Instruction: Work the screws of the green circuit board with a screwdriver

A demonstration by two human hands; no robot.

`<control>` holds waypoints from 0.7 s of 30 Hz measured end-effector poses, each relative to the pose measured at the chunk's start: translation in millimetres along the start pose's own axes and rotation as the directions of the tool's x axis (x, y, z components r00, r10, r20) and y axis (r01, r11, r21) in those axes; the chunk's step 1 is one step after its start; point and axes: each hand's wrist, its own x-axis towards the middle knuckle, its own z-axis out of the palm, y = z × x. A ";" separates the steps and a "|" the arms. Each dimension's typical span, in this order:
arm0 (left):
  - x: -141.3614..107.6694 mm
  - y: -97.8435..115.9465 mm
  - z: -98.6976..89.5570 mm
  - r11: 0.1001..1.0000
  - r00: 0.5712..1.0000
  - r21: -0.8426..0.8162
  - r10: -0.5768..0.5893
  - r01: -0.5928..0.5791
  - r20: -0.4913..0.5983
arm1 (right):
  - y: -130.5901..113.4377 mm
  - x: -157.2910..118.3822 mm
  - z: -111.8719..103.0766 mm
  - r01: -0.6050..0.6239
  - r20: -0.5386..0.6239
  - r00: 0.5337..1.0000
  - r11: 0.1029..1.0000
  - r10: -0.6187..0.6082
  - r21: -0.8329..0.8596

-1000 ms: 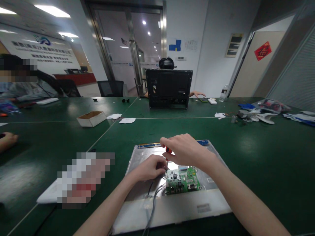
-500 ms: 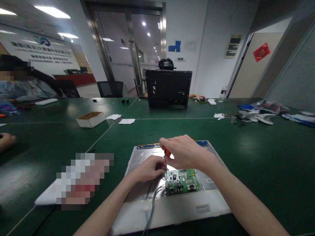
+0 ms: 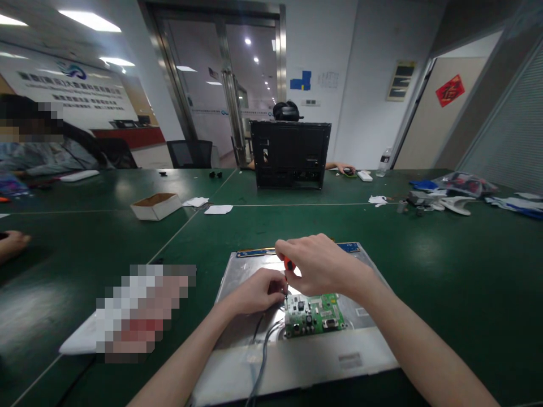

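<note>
My right hand [image 3: 320, 261] has its grip closed around the red-and-black handle of a screwdriver [image 3: 289, 264], which stands roughly upright with its shaft pointing down. The tip comes down at the far left corner of a green circuit board [image 3: 316, 314]; I cannot tell whether it sits in a screw. My left hand [image 3: 259, 291] is just beside it, thumb and fingertips drawn nearly together at the shaft's lower end. Whether that grip pinches the shaft or something small, I cannot tell.

The board lies on a silvery panel [image 3: 314, 362], right of its middle and nearer its near edge than the far one. Grey cables [image 3: 265, 359] run from the board's left side over the panel's near edge. A blue strip [image 3: 350, 247] lines the far edge, beyond my right hand. My left forearm crosses the panel's left side, my right forearm its right side.

To the right, green counter [image 3: 449, 294] stretches alongside the panel; on the far side it runs up to a black casing [image 3: 292, 152]. To the left there is less room: a white packet [image 3: 78, 339], partly pixelated, lies near the panel, with an open box [image 3: 156, 207] farther off.
</note>
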 end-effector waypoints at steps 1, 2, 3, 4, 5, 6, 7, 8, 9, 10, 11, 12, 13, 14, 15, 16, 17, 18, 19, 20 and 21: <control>-0.1 0.9 -0.4 1.000 1.000 -0.001 0.012 -0.012 0.001 | 0.1 -0.6 -0.4 0.003 0.004 1.000 1.000 -0.003 0.004; -0.3 1.8 -0.7 1.000 1.000 0.001 0.022 -0.022 0.002 | 0.4 -0.7 -0.7 0.001 0.009 1.000 1.000 -0.001 0.002; -0.6 2.7 -0.9 1.000 1.000 0.005 0.029 -0.029 0.002 | 0.7 -0.4 -0.7 -0.007 0.012 1.000 1.000 0.007 -0.007; -0.9 3.3 -0.9 0.999 1.000 0.009 0.031 -0.031 0.000 | 1.0 0.3 -0.5 -0.021 0.013 1.000 1.000 0.021 -0.020; -1.2 3.6 -0.7 1.000 1.000 0.011 0.027 -0.027 -0.007 | 1.3 1.3 -0.3 -0.036 0.015 0.999 0.999 0.036 -0.035; -1.5 3.7 -0.4 1.000 1.000 0.010 0.019 -0.019 -0.016 | 1.4 2.3 0.0 -0.046 0.017 0.999 0.998 0.047 -0.048; -1.6 3.4 -0.1 1.000 1.000 0.009 0.010 -0.010 -0.028 | 1.4 3.2 0.2 -0.051 0.020 0.998 0.997 0.053 -0.057; -1.6 3.0 0.3 1.000 0.999 0.011 0.004 -0.004 -0.036 | 1.1 3.7 0.3 -0.051 0.023 0.998 0.997 0.052 -0.059; -1.4 2.5 0.6 1.000 0.999 0.014 0.000 0.000 -0.036 | 0.8 3.8 0.2 -0.046 0.026 0.999 0.998 0.047 -0.053; -1.2 2.0 0.7 1.000 1.000 0.020 -0.001 0.002 -0.031 | 0.3 3.5 0.0 -0.038 0.025 0.999 0.998 0.039 -0.041; -1.0 1.6 0.8 1.000 1.000 0.025 -0.003 0.004 -0.024 | -0.2 2.9 -0.2 -0.030 0.019 0.999 0.999 0.031 -0.025; -0.7 1.5 0.7 1.000 1.000 0.029 -0.005 0.005 -0.018 | -0.6 2.1 -0.5 -0.022 0.010 1.000 1.000 0.022 -0.009; -0.6 1.6 0.5 0.999 1.000 0.032 -0.005 0.005 -0.015 | -0.8 1.2 -0.7 -0.012 0.004 1.000 1.000 0.012 0.006; -0.5 1.8 0.3 0.999 1.000 0.033 -0.001 0.002 -0.013 | -0.9 0.5 -0.7 -0.003 0.000 1.000 1.000 0.003 0.014; -0.6 2.1 0.2 0.999 1.000 0.032 0.006 -0.006 -0.012 | -0.8 0.2 -0.5 0.001 -0.002 1.000 1.000 -0.001 0.014; -0.8 2.4 0.0 0.999 1.000 0.029 0.016 -0.016 -0.010 | -0.5 0.2 -0.1 0.000 -0.004 1.000 1.000 0.000 0.006; -1.0 2.5 0.0 0.999 1.000 0.025 0.025 -0.025 -0.009 | -0.1 0.6 0.4 -0.008 -0.004 1.000 1.000 0.008 -0.009; -1.3 2.5 0.1 0.999 1.000 0.022 0.030 -0.029 -0.010 | 0.3 1.3 1.0 -0.020 -0.005 1.000 0.999 0.020 -0.028; -1.5 2.1 0.2 0.999 1.000 0.019 0.030 -0.029 -0.011 | 0.6 2.1 1.6 -0.032 -0.005 0.999 0.998 0.032 -0.045; -1.6 1.6 0.5 1.000 1.000 0.017 0.024 -0.024 -0.013 | 0.8 2.9 2.1 -0.042 -0.001 0.999 0.997 0.042 -0.059; -1.5 0.9 0.7 1.000 1.000 0.018 0.017 -0.017 -0.014 | 0.9 3.6 2.4 -0.045 0.004 0.999 0.997 0.046 -0.065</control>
